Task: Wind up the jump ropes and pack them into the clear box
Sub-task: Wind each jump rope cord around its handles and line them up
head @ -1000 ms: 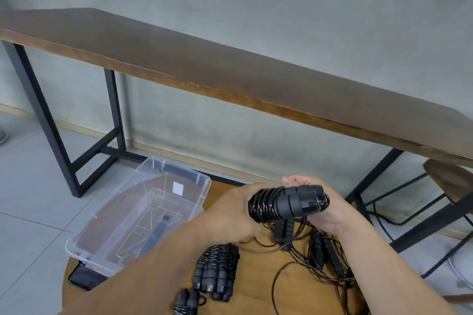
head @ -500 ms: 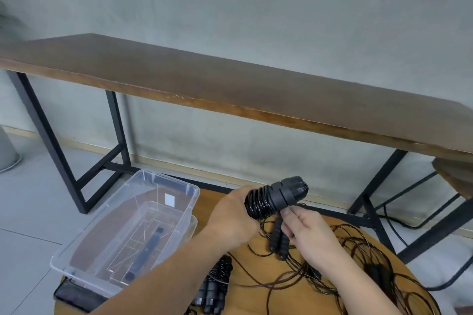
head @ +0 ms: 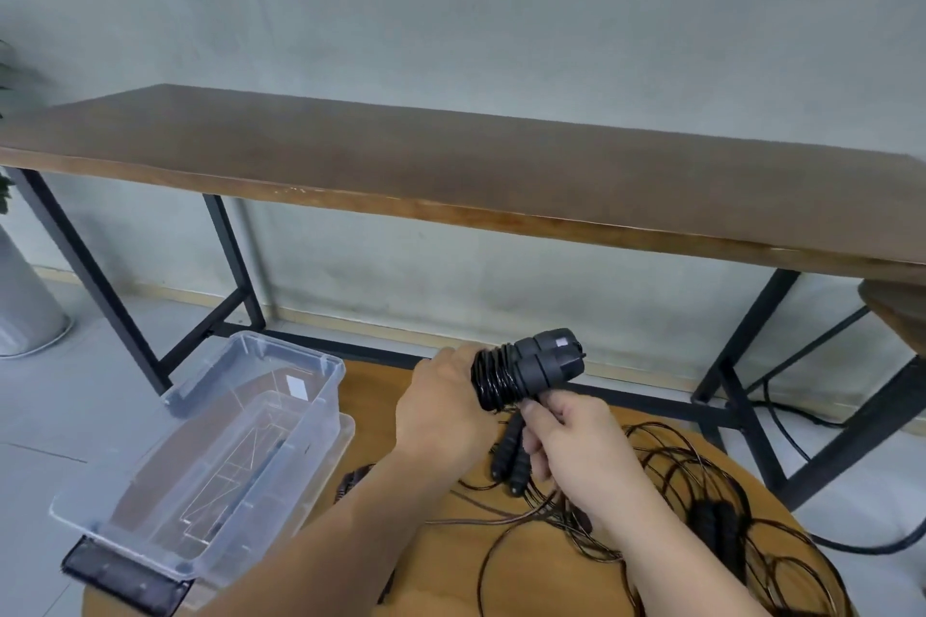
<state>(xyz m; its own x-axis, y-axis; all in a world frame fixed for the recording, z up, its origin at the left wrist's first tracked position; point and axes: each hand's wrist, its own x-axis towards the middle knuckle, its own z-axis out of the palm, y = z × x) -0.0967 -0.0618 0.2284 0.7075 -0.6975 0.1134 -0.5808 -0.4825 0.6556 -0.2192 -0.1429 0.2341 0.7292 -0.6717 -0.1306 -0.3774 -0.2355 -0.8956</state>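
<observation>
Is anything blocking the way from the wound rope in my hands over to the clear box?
Nothing visible does. The black wound jump rope, gripped by the left hand, sits right of the open clear plastic box, with only bare round wooden table between.

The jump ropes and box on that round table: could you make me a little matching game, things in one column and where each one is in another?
Things:
1. wound jump rope
2. clear box
3. loose ropes
4. long wooden table

Places:
A. against the wall, behind the round table
B. spread out on the right side of the round table
C. on the left side of the round table, with no lid on
D. held up in the left hand, with the right hand just below it

Pairs: 1-D, 2-C, 3-B, 4-A
</observation>
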